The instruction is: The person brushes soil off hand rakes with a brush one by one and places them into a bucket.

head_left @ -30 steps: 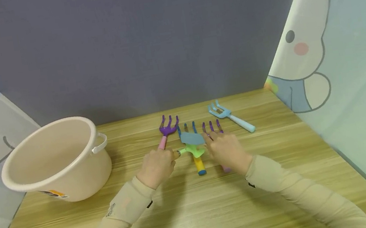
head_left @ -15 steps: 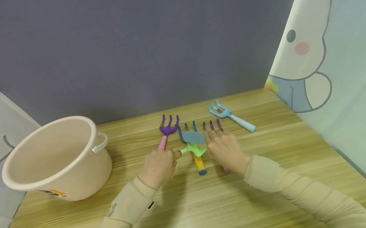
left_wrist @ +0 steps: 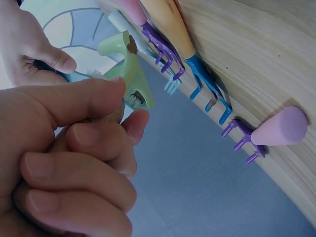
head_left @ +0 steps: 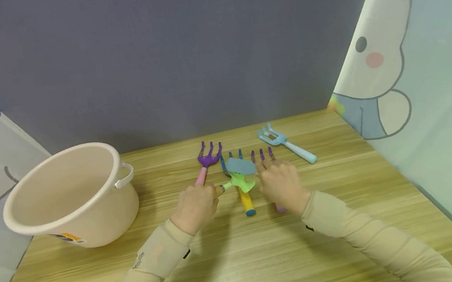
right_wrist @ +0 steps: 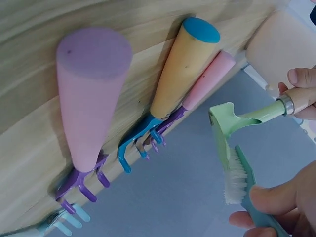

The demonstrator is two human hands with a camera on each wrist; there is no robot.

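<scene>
My left hand (head_left: 195, 206) grips the wooden handle of a small green hand hoe (left_wrist: 133, 74), its fingers curled round it. The hoe's head points to the right, with a brown patch of dirt showing on it in the left wrist view. In my right hand (head_left: 280, 184) is a blue-green brush (right_wrist: 256, 212), pinched between thumb and fingers. Its white bristles (right_wrist: 236, 182) lie against the face of the hoe's head. Both tools are raised over a blue hand rake with a yellow handle (head_left: 246, 201).
Flat on the wooden table (head_left: 244, 265) lie a purple rake with a pink handle (head_left: 208, 159), another purple rake with a lilac handle (right_wrist: 91, 98) near my right hand, and a light blue rake (head_left: 297, 150). A beige bucket (head_left: 103, 227) stands at the left. A dark panel (head_left: 213, 55) closes the back.
The brush has shifted slightly up and to the right across the hoe's head, along with my right hand. My left hand keeps its hold on the hoe, nearly still.
</scene>
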